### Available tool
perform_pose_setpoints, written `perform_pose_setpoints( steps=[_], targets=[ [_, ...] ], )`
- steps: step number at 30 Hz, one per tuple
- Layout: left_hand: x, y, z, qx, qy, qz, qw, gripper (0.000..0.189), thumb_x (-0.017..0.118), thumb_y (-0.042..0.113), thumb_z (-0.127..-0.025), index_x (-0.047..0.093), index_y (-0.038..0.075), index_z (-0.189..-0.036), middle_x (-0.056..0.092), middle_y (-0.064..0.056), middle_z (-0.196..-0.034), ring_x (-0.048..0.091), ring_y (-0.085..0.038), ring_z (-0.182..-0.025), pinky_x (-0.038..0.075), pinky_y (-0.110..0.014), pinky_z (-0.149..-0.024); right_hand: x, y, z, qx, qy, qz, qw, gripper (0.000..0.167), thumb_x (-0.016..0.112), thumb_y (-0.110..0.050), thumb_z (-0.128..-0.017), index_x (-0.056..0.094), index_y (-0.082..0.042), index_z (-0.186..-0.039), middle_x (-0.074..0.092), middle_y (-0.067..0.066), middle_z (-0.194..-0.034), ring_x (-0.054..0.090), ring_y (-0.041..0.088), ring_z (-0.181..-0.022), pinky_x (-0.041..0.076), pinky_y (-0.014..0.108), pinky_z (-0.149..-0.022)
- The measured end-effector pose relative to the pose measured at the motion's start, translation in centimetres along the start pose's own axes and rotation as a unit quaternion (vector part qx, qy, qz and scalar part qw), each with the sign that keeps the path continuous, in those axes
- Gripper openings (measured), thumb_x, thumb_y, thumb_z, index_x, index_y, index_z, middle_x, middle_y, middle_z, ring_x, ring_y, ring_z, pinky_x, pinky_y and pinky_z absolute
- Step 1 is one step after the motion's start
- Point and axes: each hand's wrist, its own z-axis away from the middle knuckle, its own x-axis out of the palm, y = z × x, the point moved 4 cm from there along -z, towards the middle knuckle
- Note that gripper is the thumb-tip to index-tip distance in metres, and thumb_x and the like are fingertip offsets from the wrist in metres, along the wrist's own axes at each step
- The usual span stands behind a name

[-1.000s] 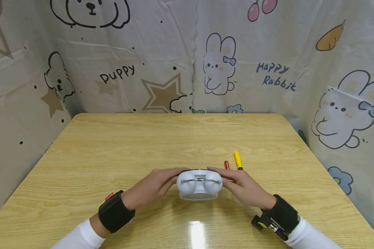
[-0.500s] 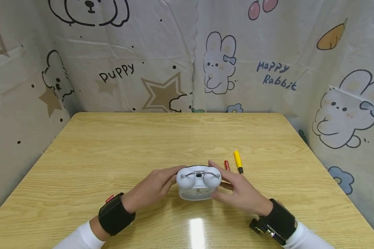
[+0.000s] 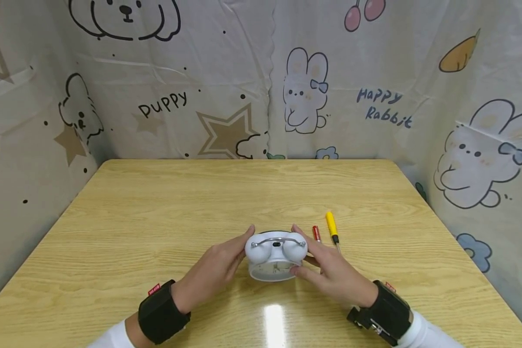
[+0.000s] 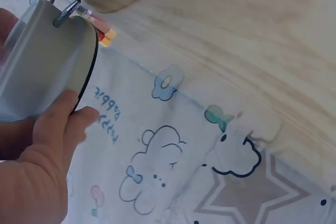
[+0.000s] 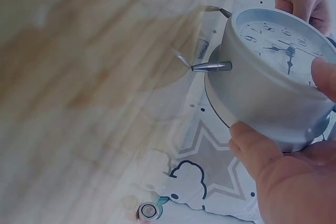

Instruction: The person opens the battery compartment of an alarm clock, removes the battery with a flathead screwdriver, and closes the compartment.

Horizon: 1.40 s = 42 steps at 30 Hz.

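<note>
A white twin-bell alarm clock (image 3: 275,256) is upright on its metal feet on the wooden table, its dial toward me and tilted slightly up. My left hand (image 3: 215,268) holds its left side, with fingers (image 4: 71,111) at the back rim. My right hand (image 3: 337,270) grips the right side, thumb on the front glass and fingers (image 5: 252,142) behind the case. The right wrist view shows the dial (image 5: 289,48) with its numerals and hands; the back of the clock is hidden.
Behind the clock to the right lie a yellow-handled screwdriver (image 3: 332,224) and a small red cylinder (image 3: 316,233), seemingly a battery. A printed cloth (image 3: 169,125) hangs along the table's (image 3: 156,193) back and sides.
The clock has tipped back, so more of its dial shows. My right thumb has moved from the side onto the front glass. The left fingertips have shifted slightly up the clock's side.
</note>
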Motion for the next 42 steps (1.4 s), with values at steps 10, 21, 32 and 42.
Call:
perform_pose_setpoints(
  steps=[10, 21, 32, 42],
  targets=[
    [0.6, 0.4, 0.7, -0.052, -0.097, 0.054, 0.9925, 0.078, 0.052, 0.03, -0.11, 0.004, 0.005, -0.166, 0.029, -0.019, -0.169, 0.047, -0.028, -0.148, 0.045, -0.045, -0.115, -0.1, 0.4, -0.1, 0.024, -0.011, -0.022, 0.9994, 0.055, 0.061, -0.032, -0.105, 0.041, -0.026, -0.156, 0.05, 0.002, -0.158, 0.052, 0.022, -0.144, 0.051, 0.034, -0.108],
    [1.6, 1.0, 1.1, -0.057, -0.112, 0.005, 0.992, 0.078, 0.04, 0.032, -0.114, -0.012, 0.001, -0.163, 0.005, -0.024, -0.172, 0.031, -0.034, -0.155, 0.038, -0.047, -0.119, 0.2, 0.0, 0.2, 0.025, -0.007, 0.08, 0.9964, 0.057, 0.052, -0.037, -0.108, 0.032, -0.021, -0.16, 0.056, 0.003, -0.151, 0.06, 0.018, -0.135, 0.055, 0.035, -0.105],
    [1.4, 1.3, 0.9, -0.058, -0.105, -0.011, 0.9928, 0.076, 0.035, 0.038, -0.114, -0.006, -0.001, -0.163, 0.008, -0.023, -0.173, 0.035, -0.032, -0.153, 0.04, -0.048, -0.118, 0.3, -0.4, 0.2, 0.011, 0.01, 0.167, 0.9858, 0.047, 0.051, -0.032, -0.109, 0.045, -0.009, -0.15, 0.066, 0.006, -0.132, 0.064, 0.01, -0.11, 0.057, 0.032, -0.089],
    [1.5, 1.9, 0.4, -0.038, -0.082, -0.058, 0.9942, 0.072, 0.035, 0.034, -0.114, 0.003, -0.009, -0.162, 0.018, -0.029, -0.169, 0.047, -0.032, -0.146, 0.045, -0.043, -0.113, 0.0, -0.9, -0.3, 0.004, 0.029, 0.185, 0.9822, 0.045, 0.052, -0.028, -0.109, 0.05, -0.007, -0.15, 0.073, 0.007, -0.124, 0.062, 0.006, -0.091, 0.052, 0.023, -0.075]
  ],
)
